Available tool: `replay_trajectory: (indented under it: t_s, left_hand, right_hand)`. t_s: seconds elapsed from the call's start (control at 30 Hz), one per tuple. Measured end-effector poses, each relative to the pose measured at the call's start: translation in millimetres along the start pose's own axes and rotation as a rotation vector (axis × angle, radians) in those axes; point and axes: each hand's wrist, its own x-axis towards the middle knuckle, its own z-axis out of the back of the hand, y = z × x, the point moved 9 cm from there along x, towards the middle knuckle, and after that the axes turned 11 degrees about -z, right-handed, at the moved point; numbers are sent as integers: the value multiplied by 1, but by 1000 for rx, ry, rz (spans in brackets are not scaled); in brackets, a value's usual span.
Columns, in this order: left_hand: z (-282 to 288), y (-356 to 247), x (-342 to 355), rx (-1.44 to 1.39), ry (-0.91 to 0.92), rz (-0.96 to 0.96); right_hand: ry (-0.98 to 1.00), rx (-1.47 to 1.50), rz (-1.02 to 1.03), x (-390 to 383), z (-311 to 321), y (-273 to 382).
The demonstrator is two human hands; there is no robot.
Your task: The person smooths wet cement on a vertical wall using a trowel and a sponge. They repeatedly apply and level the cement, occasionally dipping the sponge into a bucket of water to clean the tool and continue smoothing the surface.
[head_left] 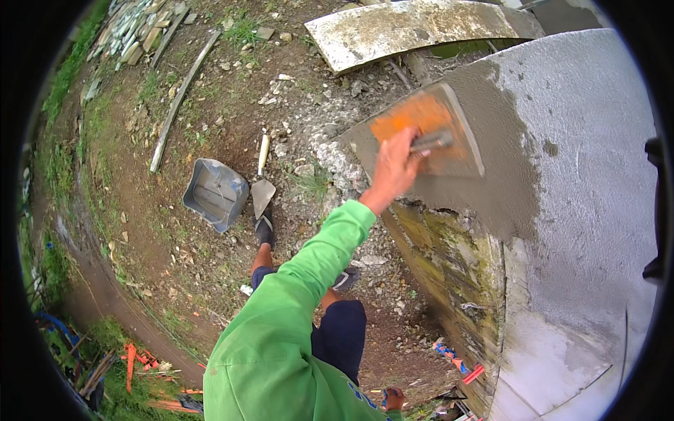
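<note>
My left hand point(397, 167), at the end of a green sleeve, is closed around the grey handle of an orange plastering float point(420, 121). The float's broad plate lies against wet grey mortar point(507, 188) on a sloping concrete surface, and its outline is slightly smeared by motion. A pale cement-coated edge runs along the float's right side. Low in the picture, my right hand point(394, 398) shows only small, beside my shirt; its fingers are too unclear to read. Near one foot lies a pointed trowel point(262, 195) with a pale handle, beside a grey tub point(216, 194).
A curved, weathered slab point(414, 29) crosses the top. The concrete drops off along a mossy side wall point(449, 270). Stony ground holds a long wooden plank point(184, 102) and a rubble pile point(135, 34). Orange scraps point(140, 358) lie at lower left.
</note>
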Motion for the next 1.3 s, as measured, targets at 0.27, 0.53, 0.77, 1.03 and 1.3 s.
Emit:
replay_trajectory:
  t_s: [0.27, 0.53, 0.77, 1.03, 1.3]
  left_hand:
    - [-16, 130, -24, -191, -70, 129]
    - [-69, 46, -67, -187, 125, -77]
    - [14, -15, 9, -59, 77, -113]
    - [-42, 97, -66, -181, -88, 93]
    - [-19, -75, -16, 74, -11, -307]
  right_hand:
    - [-24, -26, 161, 21, -13, 25]
    - [47, -66, 193, 34, -23, -6]
    - [94, 28, 16, 26, -30, 29]
    - [-6, -52, 315, 65, -27, 59]
    - [-52, 14, 174, 68, -23, -12]
